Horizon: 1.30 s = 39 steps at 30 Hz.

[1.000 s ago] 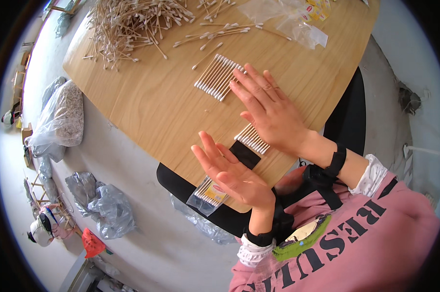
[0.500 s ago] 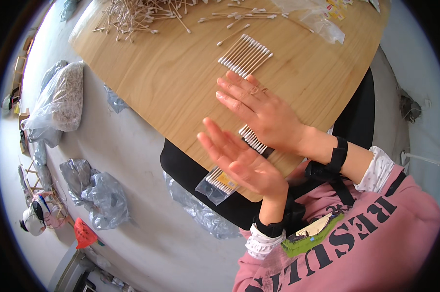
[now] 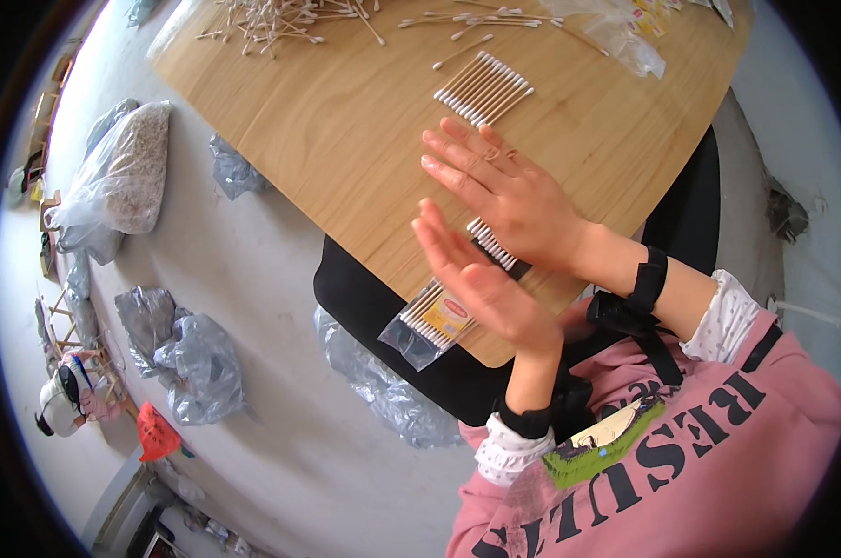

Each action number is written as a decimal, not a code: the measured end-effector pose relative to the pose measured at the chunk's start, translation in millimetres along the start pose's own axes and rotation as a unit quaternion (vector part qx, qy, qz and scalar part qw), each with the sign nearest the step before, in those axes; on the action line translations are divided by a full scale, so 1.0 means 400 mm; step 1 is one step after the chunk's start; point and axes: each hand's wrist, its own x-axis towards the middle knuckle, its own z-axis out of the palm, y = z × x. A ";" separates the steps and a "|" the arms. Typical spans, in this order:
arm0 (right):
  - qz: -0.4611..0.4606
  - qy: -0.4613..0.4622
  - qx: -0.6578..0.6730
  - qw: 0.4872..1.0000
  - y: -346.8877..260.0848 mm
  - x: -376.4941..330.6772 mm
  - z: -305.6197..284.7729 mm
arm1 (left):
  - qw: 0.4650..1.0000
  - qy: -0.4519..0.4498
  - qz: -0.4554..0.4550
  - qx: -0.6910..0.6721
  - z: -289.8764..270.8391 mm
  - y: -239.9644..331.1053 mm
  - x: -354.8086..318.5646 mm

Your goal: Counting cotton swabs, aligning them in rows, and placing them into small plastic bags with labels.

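Observation:
My left hand (image 3: 495,293) is raised over the near corner of the table, fingers stretched out, holding nothing. Close above it is my right hand (image 3: 536,206), also open and flat, its fingers pointing to the far left. Beneath the left hand lies a clear plastic packet (image 3: 416,337) of cotton swabs with a yellow label. Between the hands shows a short row of white swab tips (image 3: 492,244) over something dark; whether it belongs to the same packet I cannot tell. Beyond my right fingertips, a neat row of cotton swabs (image 3: 483,89) lies side by side.
A loose heap of cotton swabs (image 3: 271,20) covers the table's far left, with several more strewn beside it. Clear plastic wrapping (image 3: 625,42) lies at the far right. A black chair (image 3: 355,298) stands under the near corner. Plastic bags (image 3: 197,367) lie on the floor leftward.
My left hand has moved up and right, nearer the right hand, and turned more edge-on, uncovering more of the packet's label. The whole view has shifted slightly.

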 end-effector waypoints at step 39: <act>-0.003 0.007 0.127 0.992 -0.125 -0.009 0.039 | 0.879 0.073 -0.015 0.470 -0.183 0.039 0.063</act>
